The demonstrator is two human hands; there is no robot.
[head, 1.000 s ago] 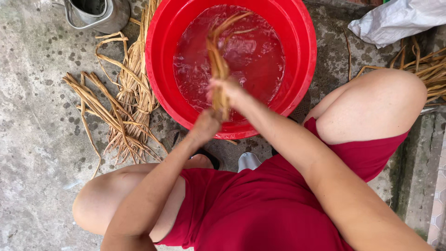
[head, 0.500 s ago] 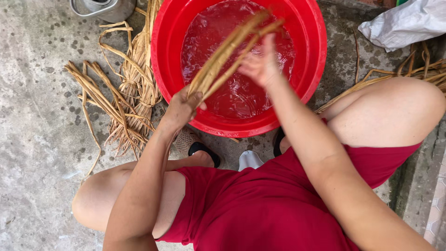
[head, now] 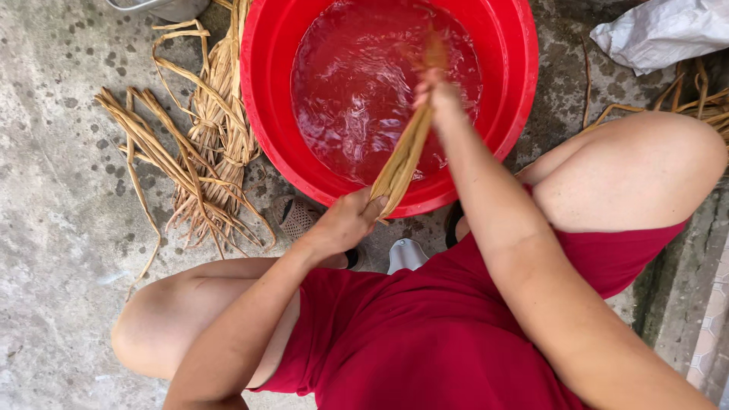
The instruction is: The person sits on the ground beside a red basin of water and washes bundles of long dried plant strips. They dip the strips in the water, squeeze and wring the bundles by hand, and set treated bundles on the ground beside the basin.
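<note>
I squat over a big red basin [head: 516, 91] filled with water. Both hands grip one bundle of dried tan leaf strips [head: 404, 156] held over the basin. My left hand [head: 343, 222] clasps its near end at the basin's front rim. My right hand [head: 434, 91] grips the far part above the water, where the bundle looks blurred.
More dried strips [head: 199, 144] lie piled on the wet concrete floor left of the basin. A metal vessel [head: 168, 7] stands at the top left edge. A white sack [head: 659, 32] and more strips [head: 702, 102] are at the top right. My knees flank the basin.
The bundle swung from a slant toward the right to nearly upright, its far end lower toward the water. My right hand moved down the bundle; my left hand moved right to the front rim.
</note>
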